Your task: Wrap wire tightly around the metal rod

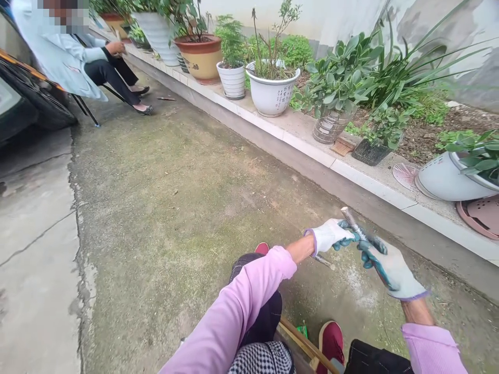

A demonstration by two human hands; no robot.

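Holding: the right hand (395, 267), in a white glove with teal palm and fingers, has its fingers wrapped around a short dark stick (352, 218).
Short dark stick: raised above the concrete ground (156, 208), slanting up and away from the right hand, its far end pale, a shiny band around its middle.
Left hand (328, 236): gloved likewise, fingers bent and narrow, just beside the stick; I cannot tell whether they pinch anything.
Second stick (326, 262): partly hidden below the left wrist; its support is unclear.
Powder (360, 291): a pale patch on the ground below the hands.
Red shoe (331, 340): at the bottom, near a wooden bar (302, 340).
Ledge (310, 150): carries plants, among them a white pot with writing (272, 94), a brown-and-yellow pot (199, 61) and a tilted white pot (452, 176).
Seated person (66, 59): upper left, pale jacket, dark trousers; a thin dark piece (167, 98) lies near their shoes.
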